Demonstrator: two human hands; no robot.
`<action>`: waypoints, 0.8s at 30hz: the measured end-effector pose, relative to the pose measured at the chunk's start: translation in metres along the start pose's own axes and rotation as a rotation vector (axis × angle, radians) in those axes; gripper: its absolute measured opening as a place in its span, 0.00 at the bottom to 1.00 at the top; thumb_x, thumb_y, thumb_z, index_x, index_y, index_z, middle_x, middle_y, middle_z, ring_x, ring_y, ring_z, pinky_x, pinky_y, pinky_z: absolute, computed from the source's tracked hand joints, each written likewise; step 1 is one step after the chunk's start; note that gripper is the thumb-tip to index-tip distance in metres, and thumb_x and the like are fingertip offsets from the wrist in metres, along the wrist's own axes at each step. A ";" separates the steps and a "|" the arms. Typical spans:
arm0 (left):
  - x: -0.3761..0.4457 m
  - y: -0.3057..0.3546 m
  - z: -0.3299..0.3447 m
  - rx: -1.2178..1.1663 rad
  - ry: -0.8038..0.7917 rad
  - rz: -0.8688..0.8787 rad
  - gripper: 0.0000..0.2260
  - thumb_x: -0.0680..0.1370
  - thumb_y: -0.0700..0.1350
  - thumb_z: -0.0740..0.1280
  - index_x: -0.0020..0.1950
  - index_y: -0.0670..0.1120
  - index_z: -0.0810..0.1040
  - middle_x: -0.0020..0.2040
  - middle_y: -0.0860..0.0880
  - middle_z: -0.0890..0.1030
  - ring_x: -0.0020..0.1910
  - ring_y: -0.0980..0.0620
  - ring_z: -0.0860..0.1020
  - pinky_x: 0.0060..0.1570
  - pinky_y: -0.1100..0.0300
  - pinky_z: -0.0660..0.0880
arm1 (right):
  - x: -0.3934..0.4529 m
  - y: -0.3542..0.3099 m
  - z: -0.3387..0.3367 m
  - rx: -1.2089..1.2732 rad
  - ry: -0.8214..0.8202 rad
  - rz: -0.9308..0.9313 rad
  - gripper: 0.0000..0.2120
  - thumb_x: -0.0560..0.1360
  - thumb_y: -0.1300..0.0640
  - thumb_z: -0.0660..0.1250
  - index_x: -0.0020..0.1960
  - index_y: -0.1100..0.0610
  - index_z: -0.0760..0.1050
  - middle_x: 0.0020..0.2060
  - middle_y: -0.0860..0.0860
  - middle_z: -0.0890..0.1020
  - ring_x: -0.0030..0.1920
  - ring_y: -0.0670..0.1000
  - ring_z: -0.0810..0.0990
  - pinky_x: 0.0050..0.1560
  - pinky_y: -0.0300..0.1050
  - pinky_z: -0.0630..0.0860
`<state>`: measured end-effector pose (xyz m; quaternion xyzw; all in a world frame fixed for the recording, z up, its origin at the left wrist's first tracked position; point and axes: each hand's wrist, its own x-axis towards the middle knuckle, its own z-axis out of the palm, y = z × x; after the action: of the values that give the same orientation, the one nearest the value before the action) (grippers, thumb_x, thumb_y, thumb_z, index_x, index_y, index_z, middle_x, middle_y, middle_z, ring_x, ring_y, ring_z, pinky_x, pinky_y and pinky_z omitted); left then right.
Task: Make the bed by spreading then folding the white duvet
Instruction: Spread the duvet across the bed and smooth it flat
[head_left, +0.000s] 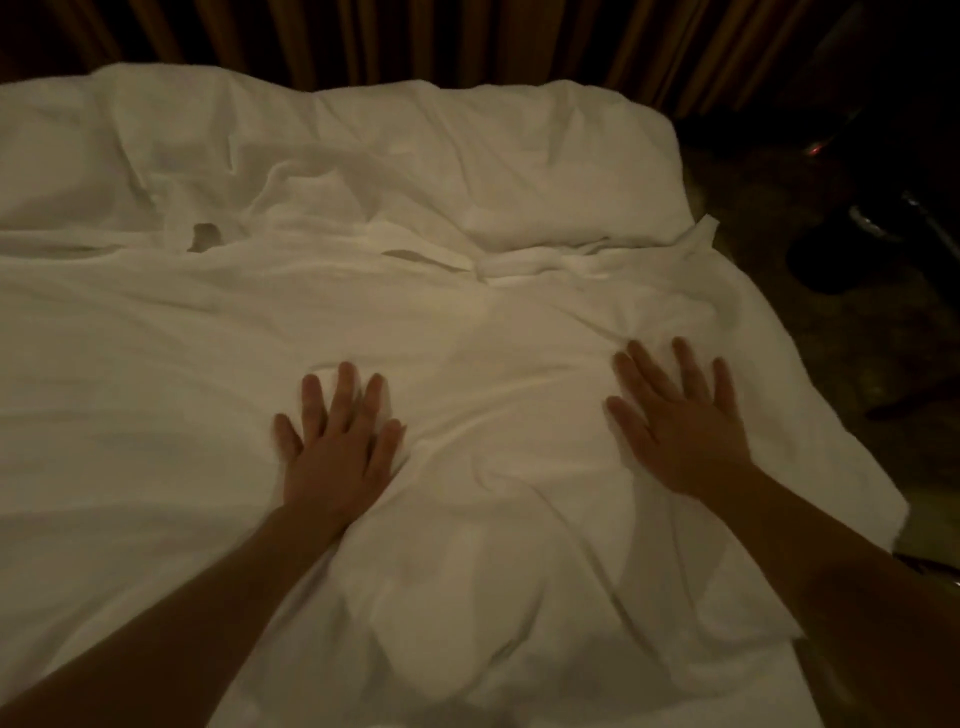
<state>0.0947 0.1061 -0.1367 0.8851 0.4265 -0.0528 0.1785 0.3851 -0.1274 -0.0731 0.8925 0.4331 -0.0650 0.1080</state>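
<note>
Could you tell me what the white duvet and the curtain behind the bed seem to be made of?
White duvet: soft woven fabric, likely cotton, matte; it creases finely around both flat hands. Curtain: heavier brown cloth, hanging in even vertical folds; the weave is too dim to tell.

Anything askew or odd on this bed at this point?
Nothing damaged or spilled. The white duvet is rumpled, bunched into ridges near the pillows, and its right edge lies crooked toward the floor. The left hand and right hand rest flat on it.
</note>
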 end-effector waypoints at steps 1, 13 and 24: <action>0.005 0.007 -0.003 -0.027 0.017 -0.013 0.34 0.75 0.69 0.35 0.81 0.62 0.43 0.82 0.57 0.38 0.80 0.46 0.35 0.75 0.33 0.41 | 0.008 0.015 0.000 0.018 0.018 0.012 0.33 0.79 0.32 0.33 0.81 0.41 0.41 0.82 0.44 0.43 0.81 0.52 0.40 0.78 0.60 0.38; 0.159 0.229 -0.014 0.018 0.140 0.065 0.31 0.83 0.64 0.47 0.80 0.47 0.60 0.77 0.44 0.66 0.76 0.41 0.62 0.74 0.42 0.55 | 0.141 0.094 -0.001 0.136 0.139 0.057 0.40 0.79 0.29 0.44 0.70 0.61 0.68 0.59 0.63 0.77 0.59 0.66 0.75 0.61 0.65 0.69; 0.207 0.329 -0.058 0.127 0.278 0.117 0.26 0.81 0.68 0.49 0.47 0.48 0.71 0.49 0.42 0.82 0.53 0.40 0.79 0.62 0.46 0.64 | 0.159 0.194 -0.053 0.203 0.373 -0.017 0.32 0.78 0.28 0.43 0.50 0.57 0.65 0.32 0.51 0.70 0.38 0.59 0.78 0.38 0.51 0.73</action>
<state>0.4767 0.0909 -0.0448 0.9168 0.3905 0.0538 0.0644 0.6370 -0.1109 -0.0288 0.8916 0.4446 0.0570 -0.0650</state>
